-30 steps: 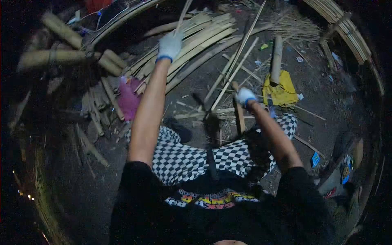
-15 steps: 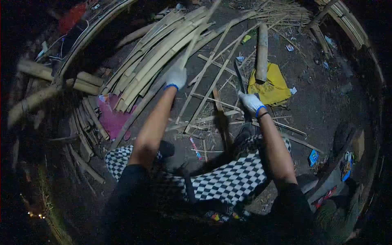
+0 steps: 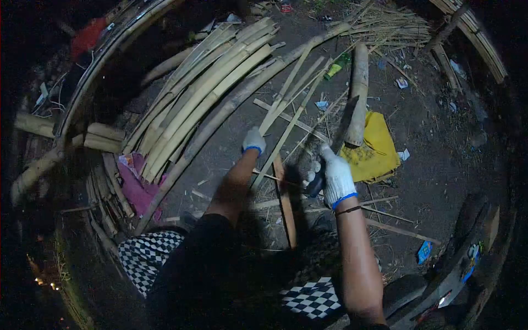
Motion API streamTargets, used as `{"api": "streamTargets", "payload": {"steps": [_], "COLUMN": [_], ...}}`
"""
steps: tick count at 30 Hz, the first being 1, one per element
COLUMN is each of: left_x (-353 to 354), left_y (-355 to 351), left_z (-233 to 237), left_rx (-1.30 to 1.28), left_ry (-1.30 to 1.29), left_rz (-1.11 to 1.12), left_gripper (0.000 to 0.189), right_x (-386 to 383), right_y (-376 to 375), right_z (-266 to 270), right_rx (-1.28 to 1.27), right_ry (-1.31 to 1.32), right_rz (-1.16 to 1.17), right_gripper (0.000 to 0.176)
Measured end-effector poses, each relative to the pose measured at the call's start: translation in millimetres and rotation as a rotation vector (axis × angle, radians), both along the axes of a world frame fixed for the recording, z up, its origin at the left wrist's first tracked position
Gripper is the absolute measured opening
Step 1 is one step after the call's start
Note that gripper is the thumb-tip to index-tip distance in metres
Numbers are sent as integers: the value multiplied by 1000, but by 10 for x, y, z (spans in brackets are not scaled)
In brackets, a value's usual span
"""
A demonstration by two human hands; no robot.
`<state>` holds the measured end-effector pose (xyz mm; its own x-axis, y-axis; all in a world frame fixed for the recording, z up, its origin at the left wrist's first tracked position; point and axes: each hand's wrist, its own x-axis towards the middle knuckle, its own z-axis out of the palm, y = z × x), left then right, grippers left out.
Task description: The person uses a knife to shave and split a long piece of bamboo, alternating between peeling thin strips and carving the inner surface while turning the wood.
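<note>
My left hand [image 3: 253, 141], in a white knit glove with a blue cuff, is closed at the lower end of a pale bamboo strip [image 3: 281, 104] that slants up and away. My right hand [image 3: 336, 179], gloved the same way, is wrapped round the dark handle of a machete [image 3: 345, 122]. Its blade points away from me, close beside a thick bamboo pole [image 3: 358, 88]. Between my hands, more thin strips [image 3: 290, 131] lie crossed over the ground. A narrow piece of wood [image 3: 286, 206] is below them.
Split bamboo slats [image 3: 212, 91] are piled at left beside a long curved pole [image 3: 214, 124]. A yellow sack [image 3: 379, 157] is under the thick pole's near end. Thin sticks [image 3: 388, 27] are heaped at the back. A pink cloth [image 3: 137, 187] lies left; litter dots the dirt.
My left hand has come down and right, from beside the slat pile to the strips. My right hand and the machete have moved slightly nearer me. The view has shifted a little.
</note>
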<state>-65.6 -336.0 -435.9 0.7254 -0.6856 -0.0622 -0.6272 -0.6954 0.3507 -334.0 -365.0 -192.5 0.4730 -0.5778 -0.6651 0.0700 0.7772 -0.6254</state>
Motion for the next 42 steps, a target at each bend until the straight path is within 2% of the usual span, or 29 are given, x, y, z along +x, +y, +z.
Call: {"api": "streamTargets", "payload": {"steps": [1, 3, 6, 8, 11, 12, 15, 18, 20, 21, 25, 27, 32, 38, 42], "left_x": [-27, -82, -17, -90, -17, 73, 145, 117, 110, -68, -360, -493, -682, -643, -573], "left_y": [-4, 26, 33, 35, 98, 113, 233, 483, 679, 800, 1304, 1527, 1868, 1992, 2043], "left_z": [20, -32, -193, 2, 260, 217, 598, 775, 739, 943, 630, 439, 349, -79, -90], "left_rx": [0, 197, 192, 188, 159, 161, 242, 179, 194, 264, 305, 285, 318, 276, 251], "left_ry": [0, 23, 59, 22, -174, -172, -175, -174, -91, -45, 67, 90, 283, 264, 250], "left_rz": [2, 119, 63, 74, -11, -11, -81, -119, -129, -123, -34, 54, -130, -125, -110], "left_gripper": [28, 26, 26, 21, 20, 20, 22, 23, 26, 31, 36, 54, 45, 43, 42], "right_x": [19, 50, 75, 84, 96, 90, 89, 104, 113, 123, 151, 157, 157, 180, 181], "right_y": [-10, -14, -6, -24, -47, -51, -36, -38, -47, -53, -71, -52, -4, -12, 21], "right_z": [-26, -58, -45, -171, -198, -173, -72, -94, -111, -114, -124, -84, -24, -129, -76], "right_rx": [24, 116, 104, 108, 98, 100, 88, 121, 137, 118, 62, 98, 124, 96, 103], "right_ry": [-21, -119, -139, -131, -177, -174, -173, -202, -226, -220, -221, -238, -188, -244, -232], "right_rz": [-10, -48, -15, -17, -17, -17, -39, -67, -56, -47, -18, -7, -19, 32, 15], "right_gripper": [36, 33, 32, 32, 34, 34, 31, 29, 28, 28, 30, 28, 26, 28, 29]}}
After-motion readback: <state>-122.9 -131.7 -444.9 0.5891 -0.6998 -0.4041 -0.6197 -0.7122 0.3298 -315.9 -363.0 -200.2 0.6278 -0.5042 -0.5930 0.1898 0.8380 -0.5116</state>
